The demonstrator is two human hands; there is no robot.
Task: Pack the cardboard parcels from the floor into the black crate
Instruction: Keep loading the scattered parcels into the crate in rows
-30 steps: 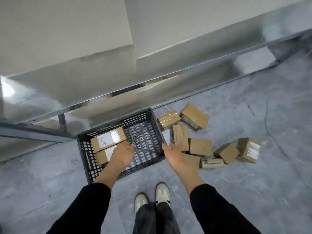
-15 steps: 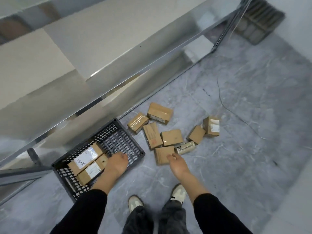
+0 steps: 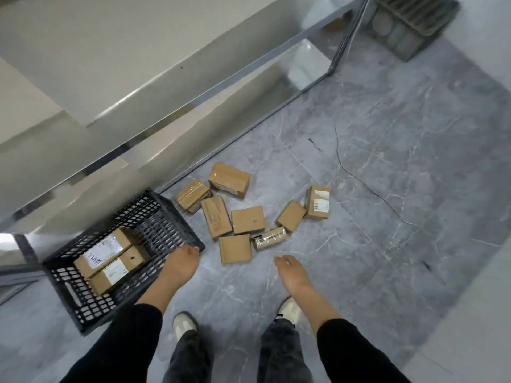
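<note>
Both hands empty: left hand [image 3: 182, 262] loose by black crate [image 3: 177, 217] corner, right hand [image 3: 290, 275] open. I'd grab nearest flat parcel [image 3: 235, 248] right of crate w/ right hand, stack beside two inside.

— Where are the arms?
— Both reach forward and down, black sleeves pushed to mid-forearm, wrists bare.
— And the left hand [image 3: 181, 262]?
— Back of it faces up, fingers curled downward out of sight; I cannot tell whether it grips anything.
— The right hand [image 3: 290, 272]?
— It hangs free, palm down, fingers loosely extended and slightly spread, holding nothing.
— Do the hands touch?
— No, they are well apart.
</note>
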